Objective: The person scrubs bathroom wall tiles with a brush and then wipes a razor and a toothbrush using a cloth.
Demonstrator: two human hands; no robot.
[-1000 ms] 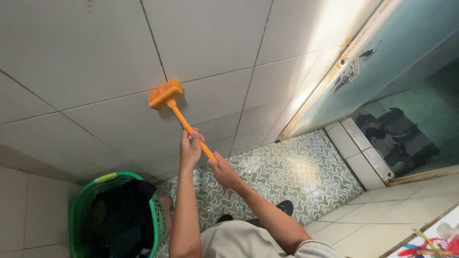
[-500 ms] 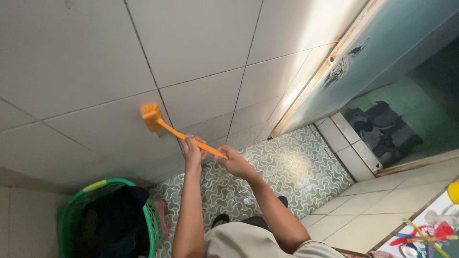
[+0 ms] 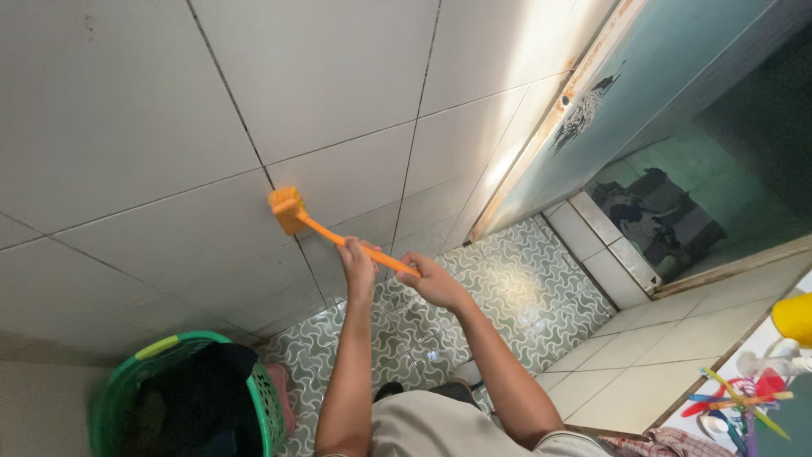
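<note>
An orange long-handled scrub brush [image 3: 292, 211] has its bristle head pressed against the white tiled wall [image 3: 169, 110], near a grout line. My left hand [image 3: 359, 258] grips the orange handle in the middle. My right hand [image 3: 430, 280] grips the handle's near end, just right of the left hand. Both forearms reach up from the bottom of the view.
A green laundry basket [image 3: 266, 415] holding dark clothes stands at the lower left against the wall. The floor [image 3: 507, 296] has patterned green-white tiles. A teal door [image 3: 643, 93] and a raised tiled threshold [image 3: 592, 245] lie to the right. A yellow object and coloured items sit at the lower right corner.
The brush head has swung down and left across the wall, then shifted slightly right. Both hands stayed on the handle, and the view drifted left.
</note>
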